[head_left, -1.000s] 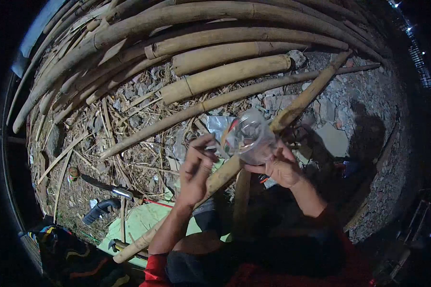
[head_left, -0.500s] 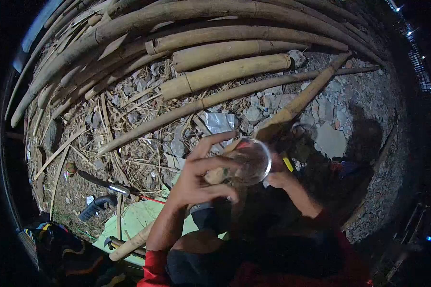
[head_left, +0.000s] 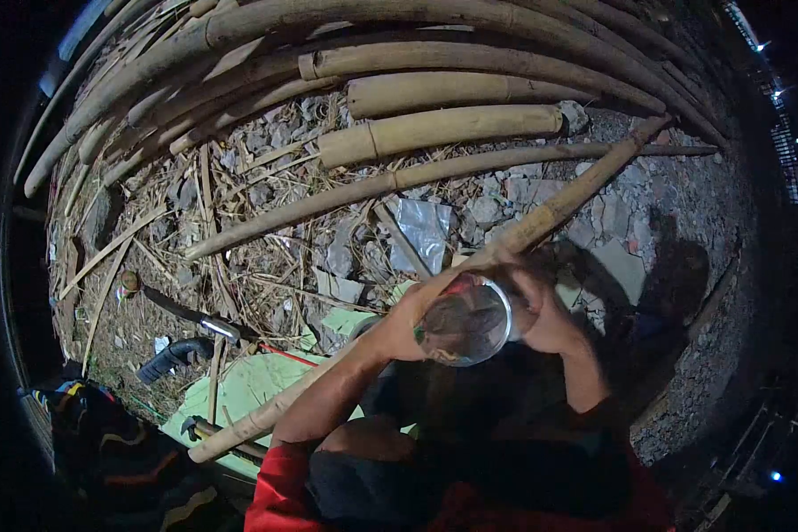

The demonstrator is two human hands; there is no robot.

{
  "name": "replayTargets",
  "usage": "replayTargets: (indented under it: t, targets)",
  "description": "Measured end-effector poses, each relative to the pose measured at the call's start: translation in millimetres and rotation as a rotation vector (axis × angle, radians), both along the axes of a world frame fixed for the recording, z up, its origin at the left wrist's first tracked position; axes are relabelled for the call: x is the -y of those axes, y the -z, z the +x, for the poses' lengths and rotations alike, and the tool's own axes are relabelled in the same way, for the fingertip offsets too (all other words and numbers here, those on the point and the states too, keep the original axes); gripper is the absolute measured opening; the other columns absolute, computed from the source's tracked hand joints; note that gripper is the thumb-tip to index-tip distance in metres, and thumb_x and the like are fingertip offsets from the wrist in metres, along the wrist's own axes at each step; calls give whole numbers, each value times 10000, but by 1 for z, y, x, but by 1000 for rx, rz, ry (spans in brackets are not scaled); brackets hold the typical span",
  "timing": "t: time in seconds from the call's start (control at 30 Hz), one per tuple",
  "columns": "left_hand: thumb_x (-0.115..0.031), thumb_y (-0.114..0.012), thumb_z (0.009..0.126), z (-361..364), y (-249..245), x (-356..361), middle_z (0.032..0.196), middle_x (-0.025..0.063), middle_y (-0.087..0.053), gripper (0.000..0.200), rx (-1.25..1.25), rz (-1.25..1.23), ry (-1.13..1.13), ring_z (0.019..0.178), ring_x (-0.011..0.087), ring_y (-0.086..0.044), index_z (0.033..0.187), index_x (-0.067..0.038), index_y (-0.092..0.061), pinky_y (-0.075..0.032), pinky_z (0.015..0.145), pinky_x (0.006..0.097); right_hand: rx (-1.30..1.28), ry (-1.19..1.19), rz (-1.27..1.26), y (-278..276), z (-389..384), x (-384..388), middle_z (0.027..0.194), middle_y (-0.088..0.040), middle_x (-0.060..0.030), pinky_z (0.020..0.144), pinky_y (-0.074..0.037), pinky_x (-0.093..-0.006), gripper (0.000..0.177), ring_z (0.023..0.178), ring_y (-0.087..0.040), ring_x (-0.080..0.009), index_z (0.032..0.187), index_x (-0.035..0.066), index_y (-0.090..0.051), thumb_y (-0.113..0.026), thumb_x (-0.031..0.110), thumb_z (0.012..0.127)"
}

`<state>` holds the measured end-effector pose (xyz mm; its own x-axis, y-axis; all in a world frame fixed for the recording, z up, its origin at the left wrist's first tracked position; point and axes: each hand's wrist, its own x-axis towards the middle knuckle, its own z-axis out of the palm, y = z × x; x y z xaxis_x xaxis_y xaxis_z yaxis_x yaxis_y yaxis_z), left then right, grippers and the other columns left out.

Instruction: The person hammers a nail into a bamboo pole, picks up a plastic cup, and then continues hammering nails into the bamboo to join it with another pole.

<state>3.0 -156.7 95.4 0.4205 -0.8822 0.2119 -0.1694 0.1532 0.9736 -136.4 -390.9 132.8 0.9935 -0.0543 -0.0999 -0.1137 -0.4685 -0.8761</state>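
Observation:
A clear round container (head_left: 466,330), perhaps a plastic cup, faces the camera between my two hands. My left hand (head_left: 406,326) is closed against its left side, with fingers curving along its upper edge. Close to the bright right rim is my right hand (head_left: 545,312), its fingers bent but smeared by motion, so its grip is unclear. A long bamboo pole (head_left: 554,213) runs diagonally behind the container and hands. Its lower part (head_left: 262,418) crosses beneath my left forearm. What lies behind the container is partly hidden.
Several bamboo poles (head_left: 443,124) lie across the rubble ahead. At the left are a curved blade (head_left: 173,308), its dark sheath (head_left: 173,359) and a patterned cloth (head_left: 115,452). A green sheet (head_left: 195,399) carries a hammer-like tool (head_left: 200,429). A clear plastic bag (head_left: 422,232) rests ahead.
My left hand's spread fingers have closed in around the container's side. My right hand has risen slightly and moved right. The view has shifted, showing more of the diagonal pole.

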Motion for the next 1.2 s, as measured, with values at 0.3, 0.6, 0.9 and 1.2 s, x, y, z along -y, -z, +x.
replayTargets:
  t: [0.3, 0.6, 0.9, 1.2]
  targets:
    - [-113, -861, 728, -5, -30, 16, 1385, 167, -620, 713, -231, 420, 207, 1316, 342, -587, 1372, -39, -566, -459, 1103, 426, -170, -165, -274, -101, 42, -31, 1146, -649, -207, 896, -567, -438, 1036, 1033, -687, -344, 1650, 170, -280, -824, 6, 784]
    - [-868, -409, 891, -27, 6, 10, 1501, 187, -519, 1065, -1135, 94, 127, 1393, 324, -518, 1530, -16, -423, -438, 1149, 461, 86, -142, -255, -61, 38, -28, 905, -634, -98, 681, -561, -355, 820, 788, -665, -212, 1503, 110, -543, -740, -112, 739]
    - [-491, -404, 1128, -36, -4, 27, 1012, 59, -709, 514, -992, 247, -184, 876, 166, -693, 1218, -41, -636, -581, 776, 307, 352, 13, -617, -56, 28, -35, 989, -665, -140, 726, -577, -407, 579, 832, -688, -314, 1353, 16, -643, -818, 37, 801]
    - [-600, -468, 1066, -22, 24, 15, 1120, 125, -721, 637, -1474, 173, -304, 1014, 256, -698, 1228, -13, -655, -540, 934, 428, 286, 158, -405, -84, 20, -25, 1114, -632, -116, 789, -574, -401, 721, 964, -669, -267, 1296, 23, -638, -957, 279, 702]
